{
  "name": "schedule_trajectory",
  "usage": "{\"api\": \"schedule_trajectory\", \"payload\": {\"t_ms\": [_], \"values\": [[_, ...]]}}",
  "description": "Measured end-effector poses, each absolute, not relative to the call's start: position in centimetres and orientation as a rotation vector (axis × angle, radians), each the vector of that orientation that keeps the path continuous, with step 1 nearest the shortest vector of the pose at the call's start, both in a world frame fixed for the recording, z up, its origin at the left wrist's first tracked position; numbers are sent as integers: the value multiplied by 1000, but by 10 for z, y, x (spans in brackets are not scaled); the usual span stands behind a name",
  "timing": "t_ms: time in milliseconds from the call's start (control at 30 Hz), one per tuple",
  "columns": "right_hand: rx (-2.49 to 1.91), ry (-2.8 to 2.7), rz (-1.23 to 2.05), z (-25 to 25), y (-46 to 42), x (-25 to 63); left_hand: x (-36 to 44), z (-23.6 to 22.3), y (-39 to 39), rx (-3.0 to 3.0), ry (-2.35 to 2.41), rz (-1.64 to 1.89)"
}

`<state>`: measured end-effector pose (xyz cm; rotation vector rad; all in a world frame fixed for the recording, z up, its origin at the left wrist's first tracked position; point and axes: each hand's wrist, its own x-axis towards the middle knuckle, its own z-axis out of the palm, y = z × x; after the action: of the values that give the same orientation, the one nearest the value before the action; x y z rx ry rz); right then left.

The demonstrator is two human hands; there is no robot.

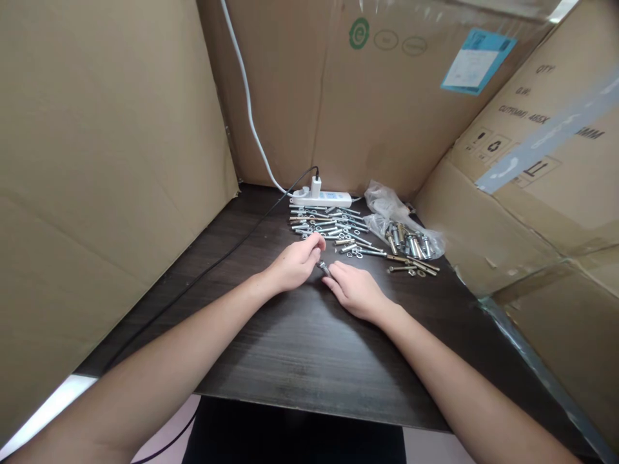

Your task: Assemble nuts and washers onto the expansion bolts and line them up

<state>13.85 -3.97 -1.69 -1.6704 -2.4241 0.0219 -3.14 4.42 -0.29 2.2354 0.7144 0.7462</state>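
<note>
Bolt [323,267] lies low over the dark wooden table [300,348], caught between the two hands where their fingertips meet. The left hand [294,263] comes in from the left with its fingers curled over, thumb and forefinger closed near the head end of the small metal piece. The right hand [356,290] rests palm down on the table just beside it, fingers drawn together and touching the other end of the bolt. How firmly either hand grips is too small to tell.

Just beyond the hands lies a loose spread of bolts and washers [333,227], laid roughly in rows. To the right of that spread a clear plastic bag [403,225] holds more hardware, with a few brownish bolts [416,265] spilled in front of it. A white power strip [322,196] sits at the back edge, with a plug in it. Cardboard boxes [106,148] wall the table on three sides.
</note>
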Motion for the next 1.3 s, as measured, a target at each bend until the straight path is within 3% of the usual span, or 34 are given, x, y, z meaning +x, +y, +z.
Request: {"api": "schedule_trajectory", "payload": {"t_ms": [467, 1300], "values": [[-1644, -1920, 496, -16, -46, 158, -31, -1, 41, 2217, 721, 692], [-1537, -1992, 636, -9, -51, 155, -25, 2, 33, 1935, 641, 648]]}}
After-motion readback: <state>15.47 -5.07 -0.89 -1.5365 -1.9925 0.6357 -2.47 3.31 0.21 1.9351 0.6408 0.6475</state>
